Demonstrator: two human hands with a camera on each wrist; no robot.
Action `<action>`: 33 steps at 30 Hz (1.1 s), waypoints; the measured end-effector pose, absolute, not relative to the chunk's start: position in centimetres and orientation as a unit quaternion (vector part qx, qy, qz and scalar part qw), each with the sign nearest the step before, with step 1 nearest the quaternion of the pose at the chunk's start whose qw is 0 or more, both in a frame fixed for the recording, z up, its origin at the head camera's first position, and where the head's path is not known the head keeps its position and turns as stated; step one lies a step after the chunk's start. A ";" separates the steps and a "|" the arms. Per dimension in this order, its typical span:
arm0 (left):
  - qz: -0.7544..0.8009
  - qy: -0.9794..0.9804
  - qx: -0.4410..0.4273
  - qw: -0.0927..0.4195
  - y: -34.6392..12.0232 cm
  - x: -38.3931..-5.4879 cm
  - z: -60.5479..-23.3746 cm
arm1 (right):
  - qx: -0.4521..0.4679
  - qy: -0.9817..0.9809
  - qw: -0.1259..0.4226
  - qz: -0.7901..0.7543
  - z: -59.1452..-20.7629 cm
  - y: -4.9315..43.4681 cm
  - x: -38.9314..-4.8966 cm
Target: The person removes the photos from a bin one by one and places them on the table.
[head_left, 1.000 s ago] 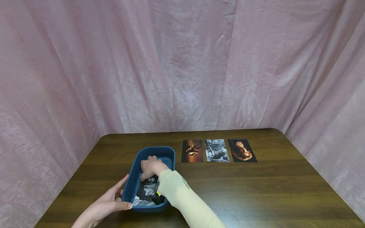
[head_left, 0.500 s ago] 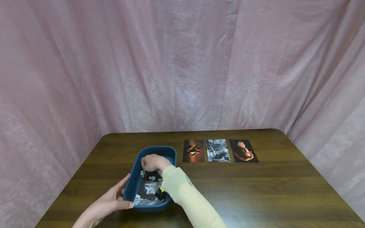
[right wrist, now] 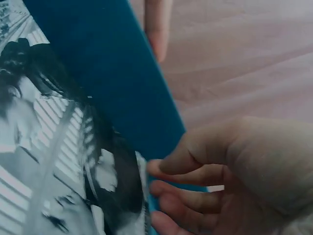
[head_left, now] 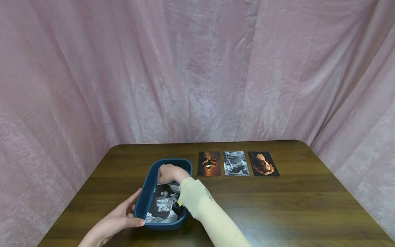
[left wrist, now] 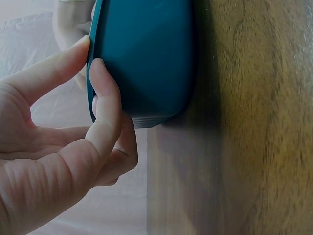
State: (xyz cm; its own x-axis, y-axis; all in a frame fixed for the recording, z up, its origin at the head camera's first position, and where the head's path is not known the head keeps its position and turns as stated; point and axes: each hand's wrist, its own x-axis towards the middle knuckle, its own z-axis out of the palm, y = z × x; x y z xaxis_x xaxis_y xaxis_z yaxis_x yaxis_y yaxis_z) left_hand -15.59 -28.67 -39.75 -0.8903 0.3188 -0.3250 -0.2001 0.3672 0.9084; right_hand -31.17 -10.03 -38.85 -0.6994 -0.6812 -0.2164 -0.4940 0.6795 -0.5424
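Observation:
A deep blue plastic bin (head_left: pixel 143 202) with rounded corners stands at the left of the table. My left hand (head_left: pixel 118 219) holds its near left side; in the left wrist view the thumb and a bent finger pinch the rim (left wrist: pixel 91 83). Inside the bin lies a black-and-white photo card (head_left: pixel 163 202), with another pale printed edge showing beneath it. Reaching in from the right, my right hand (head_left: pixel 169 173) has its fingers curled at the photo's far end. In the right wrist view its fingertips (right wrist: pixel 156 169) meet the photo's edge beside the bin wall.
To the right of the bin, three picture cards lie in a row: an orange-brown one (head_left: pixel 209 164), a black-and-white one (head_left: pixel 236 164) and a dark one with a lit figure (head_left: pixel 263 164). Pink curtains (head_left: pixel 210 75) hang behind the wooden table (head_left: pixel 277 209).
My right hand's spread fingers have curled inside the bin, and the hand has shifted slightly right. The photo has shifted a little with it and shows more. My left hand keeps its hold.

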 end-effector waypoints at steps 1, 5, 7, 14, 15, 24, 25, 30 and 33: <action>0.562 0.793 0.038 0.232 -28.7 -15.6 -39.8 | -0.332 0.888 0.212 -0.239 -38.8 -9.8 -31.2; 0.563 0.791 0.038 0.237 -28.7 -15.6 -39.8 | -0.343 0.865 0.238 -0.279 -38.6 -9.2 -31.4; 0.562 0.791 0.038 0.238 -28.7 -15.6 -39.8 | -0.340 0.869 0.234 -0.273 -38.7 -9.0 -31.4; 0.559 0.793 0.038 0.238 -28.7 -15.6 -39.8 | -0.314 0.897 0.246 -0.189 -39.2 -9.2 -31.3; 0.559 0.794 0.039 0.237 -28.7 -15.6 -39.8 | -0.309 0.897 0.251 -0.194 -39.2 -9.2 -31.2; 0.555 0.796 0.031 0.237 -28.6 -15.5 -39.7 | -0.308 0.890 0.274 -0.194 -39.1 -8.9 -31.5; 0.557 0.796 0.032 0.237 -28.6 -15.5 -39.7 | -0.313 0.890 0.271 -0.193 -38.9 -8.9 -31.5; 0.557 0.796 0.034 0.233 -28.6 -15.4 -39.7 | -0.337 0.885 0.256 -0.194 -37.5 -8.1 -31.7; 0.555 0.799 0.034 0.230 -28.7 -15.4 -39.7 | -0.340 0.881 0.264 -0.198 -36.8 -7.2 -31.6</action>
